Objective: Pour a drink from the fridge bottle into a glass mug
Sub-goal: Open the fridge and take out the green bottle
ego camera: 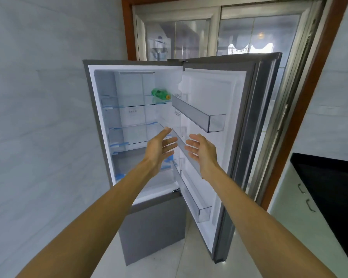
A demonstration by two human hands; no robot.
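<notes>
The green bottle (160, 94) lies on its side on the top glass shelf (129, 104) of the fridge (149, 227), at the shelf's right end, its yellow cap pointing toward the open fridge door (215, 93). It looks to be the only thing on the fridge shelves. Both hands are up in front of the fridge's middle shelves, below the bottle and well short of it. The left hand (159, 149) and the right hand (201, 151) face each other palm to palm, fingers spread and loose, holding nothing.

From where I stand, the reach is the tricky part. The bottle rests on its round side on smooth glass, so I'd guess a clumsy touch could roll it toward the shelf's front edge or knock it against the upper door bin (197, 115), which juts out just beside it. The middle door bin (180, 146) runs right between the hands, and a knuckle could catch it on the way up. If the drink is fizzy, a jolt could make it foam at opening, though I cannot tell what it holds. No glass mug shows anywhere, so one has to be found.

Right of the fridge, beyond its door, a dark worktop (333, 177) sits over pale cabinet fronts (289, 197) with handles. Behind the fridge stands a wood-framed glass sliding door (209, 37). To the left of the fridge is a pale grey wall (38, 117), and below it a glossy light floor (159, 263)
</notes>
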